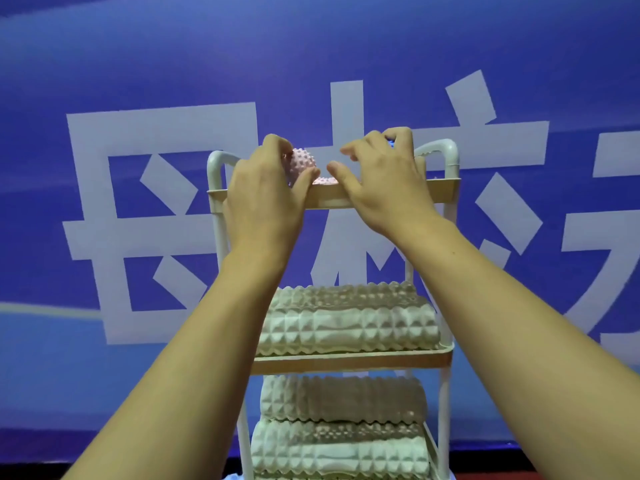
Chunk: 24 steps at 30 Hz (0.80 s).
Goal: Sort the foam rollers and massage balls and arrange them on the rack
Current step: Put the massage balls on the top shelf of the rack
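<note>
we see a white tube-framed rack (450, 161) with tan trays standing before a blue wall (138, 64) painted with large pale characters. both our arms reach up to its top tray (440, 188). our left hand (263, 199) curls around a pale pink spiky massage ball (304, 162), thumb on its near side, fingers over its top and left; the ball sits at the tray's left half, just above the rim. a second pink spiky ball (325, 181) peeks over the rim between our hands. our right hand (384, 181) has its fingers curled over something blue (391, 144), mostly hidden, at the tray's right; we cannot tell what it is. on the middle and lower trays lie cream ridged foam rollers (349, 330), their long axes running left to right, two per tray, one behind the other.
</note>
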Available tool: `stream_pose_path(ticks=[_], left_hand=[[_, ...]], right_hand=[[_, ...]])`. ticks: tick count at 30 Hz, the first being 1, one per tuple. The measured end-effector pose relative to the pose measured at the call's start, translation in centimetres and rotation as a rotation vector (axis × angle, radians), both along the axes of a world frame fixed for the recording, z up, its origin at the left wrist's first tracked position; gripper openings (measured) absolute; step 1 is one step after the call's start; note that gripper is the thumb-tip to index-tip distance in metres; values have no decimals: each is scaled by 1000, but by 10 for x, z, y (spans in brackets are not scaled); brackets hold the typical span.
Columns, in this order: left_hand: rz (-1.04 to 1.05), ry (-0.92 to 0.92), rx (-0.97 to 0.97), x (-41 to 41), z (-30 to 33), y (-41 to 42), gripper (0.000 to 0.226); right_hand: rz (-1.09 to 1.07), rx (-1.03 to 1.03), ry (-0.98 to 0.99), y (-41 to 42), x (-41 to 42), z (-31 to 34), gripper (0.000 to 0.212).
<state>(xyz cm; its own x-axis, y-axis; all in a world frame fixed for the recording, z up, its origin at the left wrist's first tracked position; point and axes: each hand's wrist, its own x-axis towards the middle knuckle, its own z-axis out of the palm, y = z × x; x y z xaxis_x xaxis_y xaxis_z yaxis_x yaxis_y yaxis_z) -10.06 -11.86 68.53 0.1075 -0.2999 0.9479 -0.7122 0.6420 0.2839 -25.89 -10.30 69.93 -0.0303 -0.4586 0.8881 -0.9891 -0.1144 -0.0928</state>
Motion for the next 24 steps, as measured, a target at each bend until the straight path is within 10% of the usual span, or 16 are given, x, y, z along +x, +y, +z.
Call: stream_pose_path(ticks=[13,24], left_hand=[[-235,117,-5,6,-18,9,52],[-221,136,-96,24,-6,-3,51]], right_hand=[[309,-391,-196,21,-27,-23,44],[-45,-79,-143,27,-45,-3,44]])
